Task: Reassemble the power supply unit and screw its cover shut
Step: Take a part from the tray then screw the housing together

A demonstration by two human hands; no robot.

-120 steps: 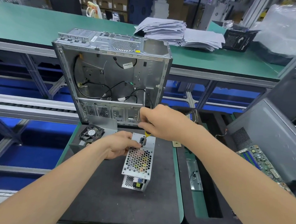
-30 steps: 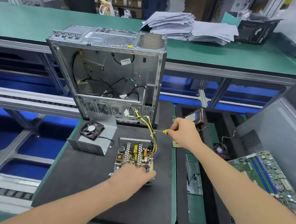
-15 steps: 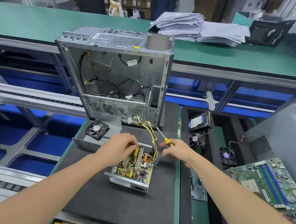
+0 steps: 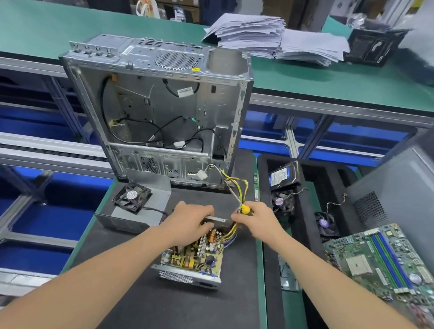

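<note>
The open power supply unit (image 4: 193, 261) lies on the black mat with its circuit board showing and a perforated metal wall facing me. Yellow wires (image 4: 237, 188) run from its far end toward the computer case. My left hand (image 4: 190, 220) grips the unit's far metal edge. My right hand (image 4: 258, 220) holds a screwdriver with a yellow handle (image 4: 245, 209), its shaft pointing up and left among the wires. The grey cover (image 4: 138, 215), with a black fan (image 4: 131, 196) on it, sits to the left of the unit.
An open computer case (image 4: 163, 111) stands upright behind the mat (image 4: 178, 310). A black foam tray (image 4: 308, 184) on the right holds a hard drive (image 4: 282, 176) and small fans. A motherboard (image 4: 387, 258) lies at the far right. Paper stacks (image 4: 275, 36) sit on the green bench.
The unit was flipped from its perforated side to board-up and turned. My left hand moved from the near side to the far edge. My right hand brought the screwdriver closer to the wires.
</note>
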